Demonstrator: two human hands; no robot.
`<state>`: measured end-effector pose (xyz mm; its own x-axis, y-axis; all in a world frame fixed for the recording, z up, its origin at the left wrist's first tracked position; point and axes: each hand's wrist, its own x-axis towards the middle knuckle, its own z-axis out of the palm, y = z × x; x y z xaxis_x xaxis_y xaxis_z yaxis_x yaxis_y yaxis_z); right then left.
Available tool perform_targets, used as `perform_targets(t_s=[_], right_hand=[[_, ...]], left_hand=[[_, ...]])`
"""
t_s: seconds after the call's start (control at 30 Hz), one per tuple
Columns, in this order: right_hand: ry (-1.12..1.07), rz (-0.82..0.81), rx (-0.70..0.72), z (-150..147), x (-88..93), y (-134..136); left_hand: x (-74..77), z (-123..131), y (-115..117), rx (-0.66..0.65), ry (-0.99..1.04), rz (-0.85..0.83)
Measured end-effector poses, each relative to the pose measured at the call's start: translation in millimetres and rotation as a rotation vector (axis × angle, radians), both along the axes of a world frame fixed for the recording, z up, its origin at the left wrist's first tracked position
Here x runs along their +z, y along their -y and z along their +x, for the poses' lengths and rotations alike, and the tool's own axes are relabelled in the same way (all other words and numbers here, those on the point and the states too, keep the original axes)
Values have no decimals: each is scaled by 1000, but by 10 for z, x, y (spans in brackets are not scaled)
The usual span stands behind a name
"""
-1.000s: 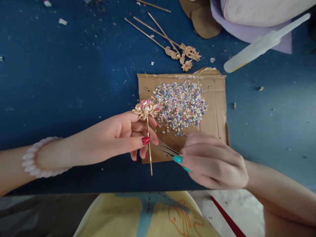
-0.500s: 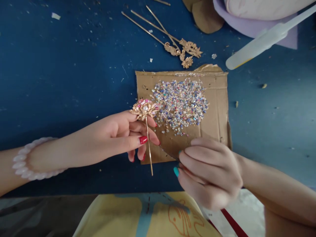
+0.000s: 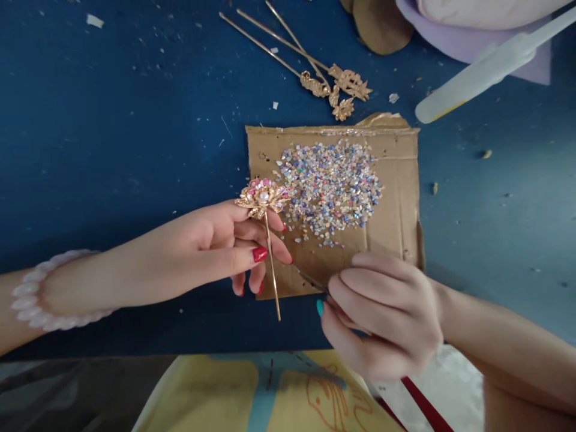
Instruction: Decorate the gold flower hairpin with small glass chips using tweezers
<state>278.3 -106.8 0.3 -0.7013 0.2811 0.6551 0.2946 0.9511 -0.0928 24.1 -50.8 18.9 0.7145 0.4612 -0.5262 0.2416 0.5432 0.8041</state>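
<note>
A person's left hand [image 3: 211,252] pinched a gold hairpin [image 3: 263,198] by its stem between thumb and fingers. Its jewelled flower head sat over the left edge of a cardboard sheet [image 3: 396,222] on the blue worktop [image 3: 112,120]. The right hand [image 3: 382,312] was closed around thin tweezers [image 3: 310,279], whose tips pointed toward the left hand. A heap of coloured chips [image 3: 330,189] lay on the cardboard. Spare pins [image 3: 315,84] and a squeeze bottle [image 3: 477,69] lay beyond it.

No legible text, label, brand, number or sign was visible. The orange line marks [image 3: 324,397] on the yellow sheet [image 3: 211,393] formed no readable characters.
</note>
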Motion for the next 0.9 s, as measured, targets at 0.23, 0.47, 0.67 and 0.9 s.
perform_targets(t_s=[0.23, 0.47, 0.67, 0.9], right_hand=[[33, 9, -20, 7, -9, 34], [50, 6, -15, 13, 2, 28], [57, 18, -15, 26, 10, 31], [44, -15, -9, 23, 18, 38]], left_hand=[[36, 9, 5, 3, -7, -28], [40, 7, 3, 0, -41, -19], [28, 23, 7, 5, -33, -15], [38, 24, 4, 8, 0, -29]])
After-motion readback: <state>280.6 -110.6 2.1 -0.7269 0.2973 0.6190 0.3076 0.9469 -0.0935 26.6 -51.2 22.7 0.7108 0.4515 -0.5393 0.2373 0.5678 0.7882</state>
